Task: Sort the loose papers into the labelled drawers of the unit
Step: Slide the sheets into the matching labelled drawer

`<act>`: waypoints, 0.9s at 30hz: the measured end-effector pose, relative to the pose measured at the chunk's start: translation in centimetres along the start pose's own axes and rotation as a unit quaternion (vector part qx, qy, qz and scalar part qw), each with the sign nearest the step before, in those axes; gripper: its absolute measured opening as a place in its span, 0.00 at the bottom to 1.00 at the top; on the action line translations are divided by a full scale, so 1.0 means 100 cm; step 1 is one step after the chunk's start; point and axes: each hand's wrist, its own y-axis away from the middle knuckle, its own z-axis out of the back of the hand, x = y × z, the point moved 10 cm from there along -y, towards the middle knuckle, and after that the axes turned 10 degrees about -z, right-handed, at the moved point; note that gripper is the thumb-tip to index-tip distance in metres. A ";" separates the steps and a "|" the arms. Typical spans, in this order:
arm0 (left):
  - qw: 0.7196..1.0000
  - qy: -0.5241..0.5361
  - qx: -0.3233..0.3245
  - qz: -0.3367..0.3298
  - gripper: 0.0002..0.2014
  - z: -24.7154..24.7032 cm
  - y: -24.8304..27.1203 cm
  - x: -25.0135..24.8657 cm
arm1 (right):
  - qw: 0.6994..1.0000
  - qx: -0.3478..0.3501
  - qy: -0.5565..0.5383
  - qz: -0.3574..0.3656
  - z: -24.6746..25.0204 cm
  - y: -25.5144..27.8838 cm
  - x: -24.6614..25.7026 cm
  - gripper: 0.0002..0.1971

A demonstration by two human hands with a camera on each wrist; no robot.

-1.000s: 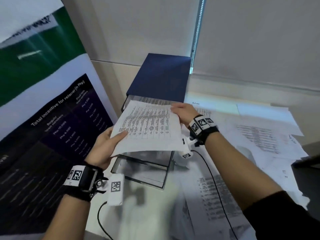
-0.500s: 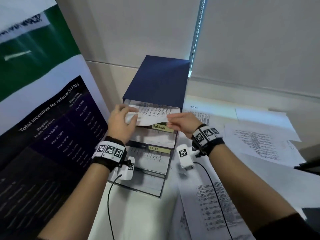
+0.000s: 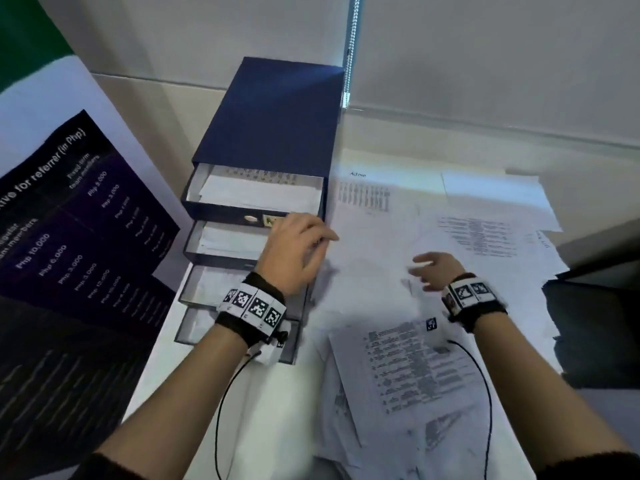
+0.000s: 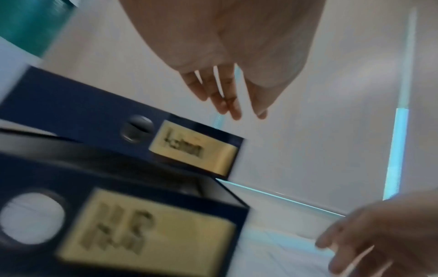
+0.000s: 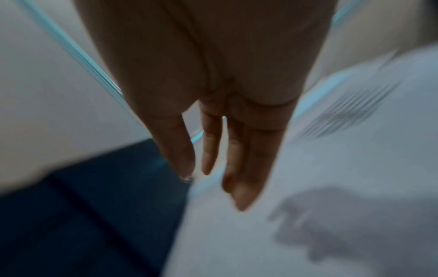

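A dark blue drawer unit (image 3: 273, 112) stands at the back of the table with several drawers pulled out in steps. The top drawer (image 3: 256, 192) holds a printed sheet and bears a yellow label (image 4: 193, 149). A second yellow label (image 4: 147, 232) marks the drawer below. My left hand (image 3: 301, 244) hovers in front of the upper drawers, fingers relaxed and empty. My right hand (image 3: 433, 270) is open and empty above the loose papers (image 3: 408, 362) spread to the right of the unit. One sheet (image 3: 363, 195) beside the unit is handwritten "Admin".
A large dark poster board (image 3: 79, 220) leans along the left of the unit. A wall and a window blind with its bead chain (image 3: 353, 46) close off the back. A dark object (image 3: 595, 334) lies at the table's right edge. Wrist cables (image 3: 221, 403) trail toward me.
The sheet both hands held has gone into the top drawer and been let go. Both hands have drawn back, the right one swinging right over the loose papers.
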 end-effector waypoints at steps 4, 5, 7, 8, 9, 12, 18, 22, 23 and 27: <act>0.977 0.136 0.161 0.009 0.10 -0.126 0.021 -0.049 | 0.960 -0.062 0.222 -0.162 0.010 -0.032 -0.146 0.51; 0.963 0.149 0.215 0.059 0.12 -0.165 0.038 -0.044 | 0.956 -0.063 0.231 -0.167 0.006 -0.031 -0.163 0.54; 0.921 0.118 0.337 0.155 0.23 -0.230 0.082 -0.029 | 0.962 -0.084 0.221 -0.138 0.001 -0.029 -0.179 0.56; 0.900 0.082 0.385 0.189 0.28 -0.251 0.102 -0.023 | 0.967 -0.096 0.200 -0.126 0.001 -0.029 -0.185 0.57; 0.884 0.047 0.410 0.220 0.32 -0.264 0.118 -0.018 | 0.974 -0.106 0.158 -0.126 0.002 -0.028 -0.191 0.58; 0.874 -0.008 0.396 0.281 0.34 -0.269 0.132 -0.013 | 0.985 -0.111 0.062 -0.118 0.005 -0.031 -0.204 0.55; 0.860 0.080 0.395 0.314 0.23 -0.266 0.135 -0.006 | 0.989 -0.128 0.045 -0.062 0.032 -0.033 -0.199 0.31; 0.845 0.212 0.379 0.311 0.30 -0.261 0.121 -0.029 | 0.994 -0.090 -0.039 0.057 0.055 -0.013 -0.159 0.18; 0.843 0.234 0.368 0.315 0.34 -0.258 0.116 -0.034 | 0.991 -0.066 -0.034 0.107 0.057 -0.005 -0.139 0.10; 0.852 0.284 0.244 0.365 0.42 -0.240 0.088 -0.035 | 0.972 0.027 -0.053 0.229 0.061 0.027 -0.071 0.10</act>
